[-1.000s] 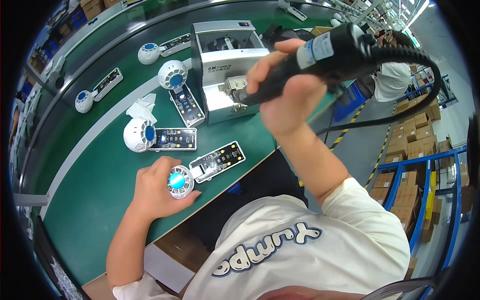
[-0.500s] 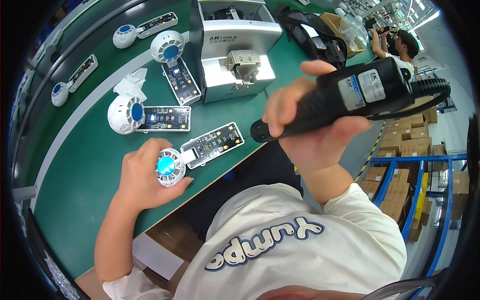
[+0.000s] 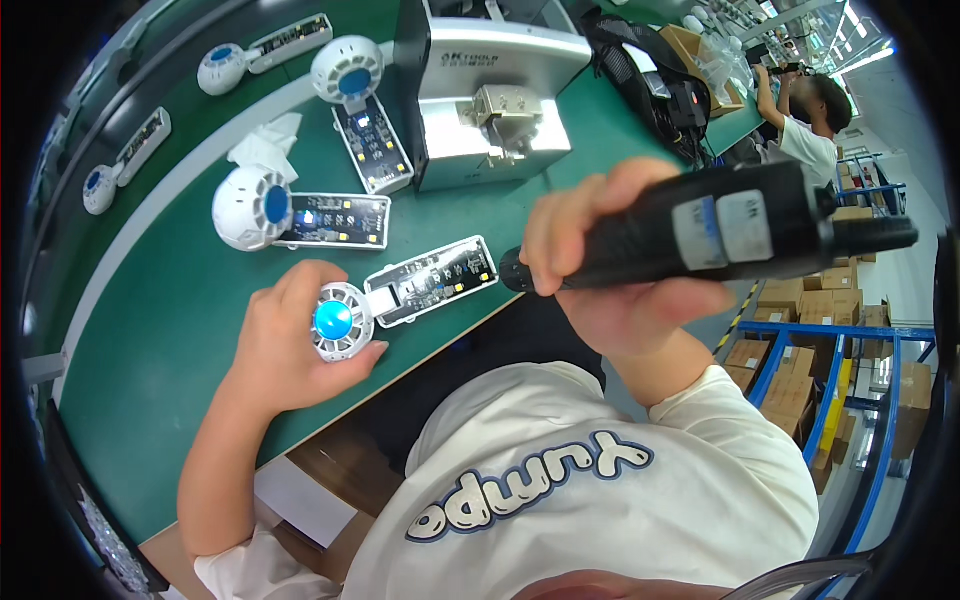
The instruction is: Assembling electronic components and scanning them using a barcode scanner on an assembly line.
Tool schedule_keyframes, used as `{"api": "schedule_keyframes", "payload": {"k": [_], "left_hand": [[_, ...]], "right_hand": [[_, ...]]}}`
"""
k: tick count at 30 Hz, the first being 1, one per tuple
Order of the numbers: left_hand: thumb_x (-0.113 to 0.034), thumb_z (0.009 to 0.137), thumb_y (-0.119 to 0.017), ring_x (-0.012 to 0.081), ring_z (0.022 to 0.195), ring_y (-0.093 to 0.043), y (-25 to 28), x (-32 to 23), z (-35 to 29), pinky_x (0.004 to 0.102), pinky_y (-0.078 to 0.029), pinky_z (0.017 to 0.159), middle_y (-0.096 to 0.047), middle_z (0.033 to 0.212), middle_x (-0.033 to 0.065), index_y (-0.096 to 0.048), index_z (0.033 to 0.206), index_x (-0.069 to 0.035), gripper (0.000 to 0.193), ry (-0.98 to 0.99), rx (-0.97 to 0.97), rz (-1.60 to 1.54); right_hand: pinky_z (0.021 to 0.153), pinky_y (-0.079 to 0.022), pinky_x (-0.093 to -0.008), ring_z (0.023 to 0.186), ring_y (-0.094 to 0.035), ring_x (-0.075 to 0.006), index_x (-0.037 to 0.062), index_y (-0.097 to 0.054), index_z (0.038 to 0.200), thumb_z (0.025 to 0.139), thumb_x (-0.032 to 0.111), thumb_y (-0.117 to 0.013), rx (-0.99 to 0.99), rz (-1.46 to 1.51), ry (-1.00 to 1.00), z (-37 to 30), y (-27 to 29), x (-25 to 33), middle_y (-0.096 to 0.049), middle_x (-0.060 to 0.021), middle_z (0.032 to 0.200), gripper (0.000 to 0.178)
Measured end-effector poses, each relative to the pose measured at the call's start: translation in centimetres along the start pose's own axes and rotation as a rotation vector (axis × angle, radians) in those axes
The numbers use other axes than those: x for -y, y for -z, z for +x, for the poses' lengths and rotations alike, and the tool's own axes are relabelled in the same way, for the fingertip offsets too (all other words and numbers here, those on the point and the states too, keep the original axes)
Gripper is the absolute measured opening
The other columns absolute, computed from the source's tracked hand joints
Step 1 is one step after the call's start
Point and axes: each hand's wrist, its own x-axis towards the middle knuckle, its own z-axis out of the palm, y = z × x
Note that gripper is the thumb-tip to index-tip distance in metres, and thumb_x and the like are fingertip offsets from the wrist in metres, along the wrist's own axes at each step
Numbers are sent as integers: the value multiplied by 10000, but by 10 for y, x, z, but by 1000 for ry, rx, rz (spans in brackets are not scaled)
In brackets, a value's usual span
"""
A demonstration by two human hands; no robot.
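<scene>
My left hand [image 3: 280,345] is closed round the slotted white head of what looks like a handheld fan [image 3: 435,284]. Its hub is shiny blue, and its open handle bares a dark circuit board with small yellow parts. In my right hand [image 3: 630,310] a thick black electric screwdriver [image 3: 655,235] is gripped, held nearly level. The screwdriver's nose comes close to the far end of the fan's handle; whether its tip touches is hidden by blur. Beyond my left hand lies a second fan [image 3: 340,222] with its board exposed, and a third fan [image 3: 375,150] lies behind that.
A silver screw feeder [image 3: 500,60] stands on the green table [image 3: 170,330]. Two more fans [image 3: 222,68] [image 3: 100,188] lie at the far left, by a crumpled white tissue [image 3: 268,142]. A black backpack [image 3: 640,80] sits beyond the feeder. At right are a co-worker [image 3: 815,110] and a blue rack [image 3: 840,330] with boxes.
The view has shifted slightly. The screwdriver has levelled out and its nose sits a little nearer the fan's handle end. My left hand keeps its hold on the fan.
</scene>
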Motion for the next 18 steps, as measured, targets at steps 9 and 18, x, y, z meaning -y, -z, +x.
{"api": "schedule_keyframes", "payload": {"k": [9, 18], "left_hand": [[-298, 597, -883, 322, 712, -687, -8, 0, -9, 394, -552, 639, -673, 838, 131, -607, 1024, -32, 573, -45, -23, 60], [-296, 603, -883, 324, 716, -687, -7, 3, -9, 400, -550, 639, -673, 863, 128, -603, 1019, -36, 565, -91, -75, 36]], "right_hand": [[537, -455, -299, 551, -553, -182, 44, -448, 1272, 838, 796, -535, -197, -227, 300, 54, 3, 17, -568, -72, 717, 873], [610, -482, -329, 643, -586, -197, 37, -443, 1316, 889, 770, -485, -120, -454, 234, 58, -4, 10, -591, -76, 802, 849]]}}
